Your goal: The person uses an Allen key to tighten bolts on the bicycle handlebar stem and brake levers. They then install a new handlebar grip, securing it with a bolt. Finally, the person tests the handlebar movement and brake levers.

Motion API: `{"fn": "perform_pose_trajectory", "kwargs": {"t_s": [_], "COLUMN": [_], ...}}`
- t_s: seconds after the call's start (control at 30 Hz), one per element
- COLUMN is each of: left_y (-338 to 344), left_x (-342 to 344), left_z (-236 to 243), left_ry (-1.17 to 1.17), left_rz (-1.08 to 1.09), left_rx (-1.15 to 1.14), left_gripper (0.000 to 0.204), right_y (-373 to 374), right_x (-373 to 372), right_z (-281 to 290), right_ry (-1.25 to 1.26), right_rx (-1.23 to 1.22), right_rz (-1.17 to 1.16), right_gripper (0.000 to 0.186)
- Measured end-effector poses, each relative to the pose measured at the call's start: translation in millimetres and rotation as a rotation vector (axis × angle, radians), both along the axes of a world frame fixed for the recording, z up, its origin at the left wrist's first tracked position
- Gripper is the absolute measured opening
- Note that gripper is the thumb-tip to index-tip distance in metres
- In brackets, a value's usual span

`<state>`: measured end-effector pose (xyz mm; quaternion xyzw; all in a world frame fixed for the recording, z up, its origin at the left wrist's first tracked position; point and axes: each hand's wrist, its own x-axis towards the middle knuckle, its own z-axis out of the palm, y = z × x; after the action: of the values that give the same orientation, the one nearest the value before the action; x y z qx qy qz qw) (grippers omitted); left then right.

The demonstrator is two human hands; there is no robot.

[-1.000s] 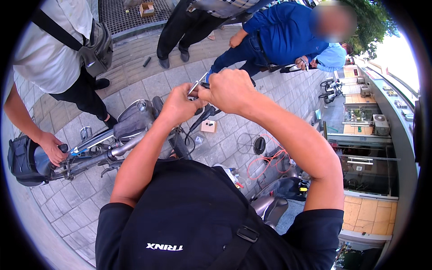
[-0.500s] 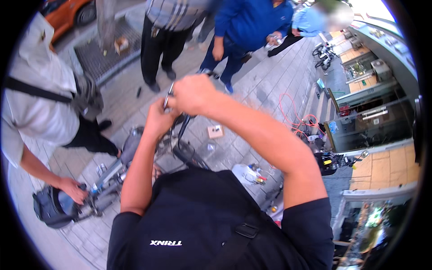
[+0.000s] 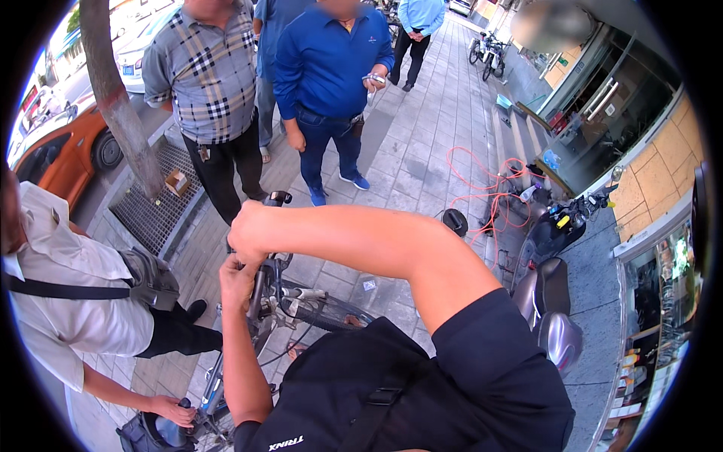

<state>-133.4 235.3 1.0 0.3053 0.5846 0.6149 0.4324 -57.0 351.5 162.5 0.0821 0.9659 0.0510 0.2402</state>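
Observation:
My right hand is closed just above my left hand, whose fingers are pinched together at the front of a bicycle's handlebar stem. What they grip is hidden behind my fingers and wrist. A black brake lever and grip show just beyond my right hand. The bicycle runs below my arms toward the lower left, where another person's hand rests near the saddle and a black rear bag.
A person in white stands at my left; people in plaid and blue stand ahead, another farther back. A tree with grate is left. Orange hose, steps and a scooter are right.
The view has tilted up toward the standing people and street. My hands have moved down and left toward the handlebar; the silver tool seen between them earlier is now hidden.

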Motion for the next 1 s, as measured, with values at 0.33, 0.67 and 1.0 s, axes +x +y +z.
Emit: {"fn": "perform_pose_trajectory", "kwargs": {"t_s": [0.33, 0.67, 1.0], "left_y": [9.3, 11.2, 7.1], "left_x": [10.0, 4.4, 10.8], "left_z": [-4.5, -6.3, -9.6], "left_ry": [-0.017, -0.012, 0.098], "left_rz": [0.147, 0.045, 0.109], "left_rx": [0.139, 0.099, 0.126], "left_gripper": [0.017, 0.023, 0.010], "right_y": [-10.2, 5.2, 15.7], "right_x": [-19.9, -34.1, -5.9], "right_z": [4.3, 11.4, 7.2], "right_ry": [0.026, -0.108, 0.085], "right_rx": [0.095, 0.098, -0.192], "right_rz": [0.145, 0.352, -0.015], "right_gripper": [0.035, 0.034, 0.042]}}
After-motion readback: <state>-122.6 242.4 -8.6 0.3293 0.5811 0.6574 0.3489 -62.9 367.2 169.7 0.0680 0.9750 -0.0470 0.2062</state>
